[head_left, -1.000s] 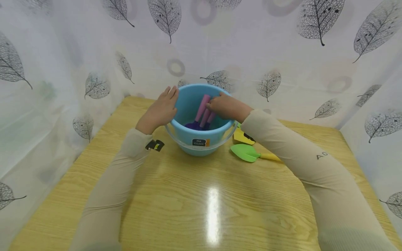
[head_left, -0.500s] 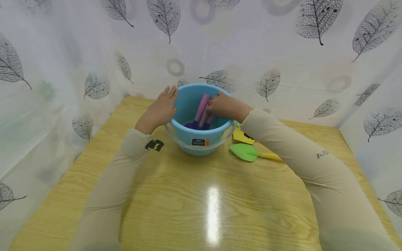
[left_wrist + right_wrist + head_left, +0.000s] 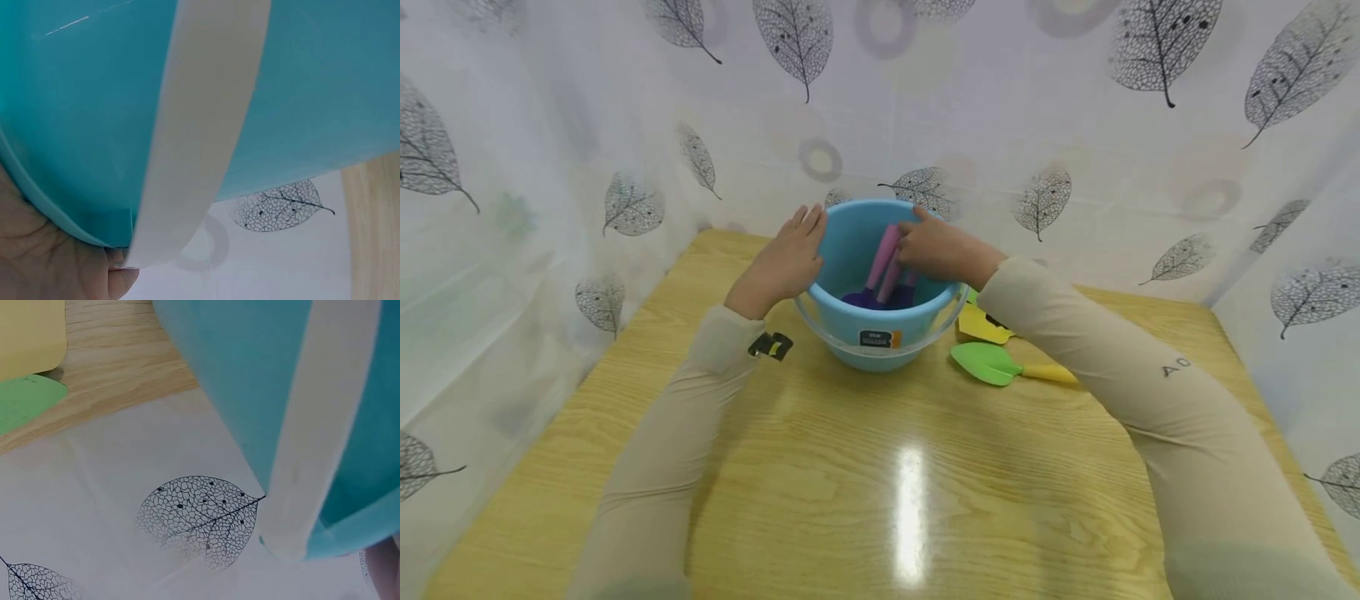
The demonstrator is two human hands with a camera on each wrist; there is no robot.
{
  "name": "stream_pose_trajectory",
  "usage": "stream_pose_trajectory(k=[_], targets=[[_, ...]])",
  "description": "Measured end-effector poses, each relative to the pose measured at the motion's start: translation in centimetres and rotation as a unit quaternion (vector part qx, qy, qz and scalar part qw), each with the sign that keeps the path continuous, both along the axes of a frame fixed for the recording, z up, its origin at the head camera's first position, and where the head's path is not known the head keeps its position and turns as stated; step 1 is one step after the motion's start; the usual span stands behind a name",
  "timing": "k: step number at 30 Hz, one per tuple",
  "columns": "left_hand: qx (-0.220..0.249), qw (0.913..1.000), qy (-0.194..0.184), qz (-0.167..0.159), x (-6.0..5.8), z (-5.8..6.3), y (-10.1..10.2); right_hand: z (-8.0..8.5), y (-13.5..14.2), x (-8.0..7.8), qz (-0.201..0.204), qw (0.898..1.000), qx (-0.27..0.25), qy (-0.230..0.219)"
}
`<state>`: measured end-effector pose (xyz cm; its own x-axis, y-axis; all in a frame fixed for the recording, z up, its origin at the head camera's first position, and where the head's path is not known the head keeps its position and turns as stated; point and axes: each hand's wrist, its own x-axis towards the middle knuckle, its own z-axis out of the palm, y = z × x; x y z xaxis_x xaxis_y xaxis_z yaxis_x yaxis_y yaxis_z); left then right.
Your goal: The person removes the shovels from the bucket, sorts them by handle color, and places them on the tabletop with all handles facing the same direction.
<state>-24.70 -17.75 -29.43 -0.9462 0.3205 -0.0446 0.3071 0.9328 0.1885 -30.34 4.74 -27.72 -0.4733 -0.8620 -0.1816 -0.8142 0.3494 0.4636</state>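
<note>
A light blue bucket [image 3: 876, 337] stands at the back of the wooden table. My left hand [image 3: 782, 262] lies along its left rim with fingers straight, and in the left wrist view the palm [image 3: 50, 256] is against the rim. Inside the bucket lean garden tools with pink handles [image 3: 882, 257] and purple lower parts; the bucket wall hides their ends. My right hand [image 3: 942, 247] reaches over the right rim, fingers curled around the upper part of the rightmost pink-handled garden tool [image 3: 912, 282]. The right wrist view shows mainly the bucket's outside and its whitish carrying handle [image 3: 331, 412].
Right of the bucket lies a green trowel [image 3: 985, 364] with a yellow handle. Behind it lies a yellow tool [image 3: 983, 323], with a bit of green beyond. A leaf-printed curtain [image 3: 880, 108] hangs behind the table [image 3: 820, 483].
My right hand has risen slightly, and the rightmost pink-handled garden tool has shifted a little to the right with it. My left hand and the bucket have stayed put.
</note>
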Motion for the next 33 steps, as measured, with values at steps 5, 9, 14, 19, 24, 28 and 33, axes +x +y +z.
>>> stream_pose_trajectory(k=[5,9,14,19,24,28,33], targets=[[-0.002,1.0000,0.005,-0.001,0.0,0.1,0.0,1.0,0.3,-0.1,-0.021,0.999,-0.010,-0.029],[0.000,1.0000,0.004,0.000,0.0,0.2,0.0,1.8,0.7,-0.1,-0.042,0.998,-0.008,-0.039],[0.003,1.0000,-0.003,0.002,0.0,0.3,0.1,2.7,1.1,0.3,-0.042,0.998,-0.013,-0.034],[0.000,1.0000,-0.002,0.001,0.1,0.3,0.1,3.3,1.4,0.8,-0.033,0.999,-0.020,-0.026],[0.004,1.0000,-0.004,0.003,0.2,0.3,0.1,3.6,1.9,1.0,-0.022,0.999,-0.035,-0.030],[0.010,0.9999,-0.006,0.007,0.2,0.1,0.1,3.9,2.4,1.0,-0.018,0.998,-0.051,-0.042],[0.008,1.0000,-0.001,0.004,0.1,-0.1,0.0,4.4,2.6,1.1,-0.005,0.998,-0.058,-0.032]])
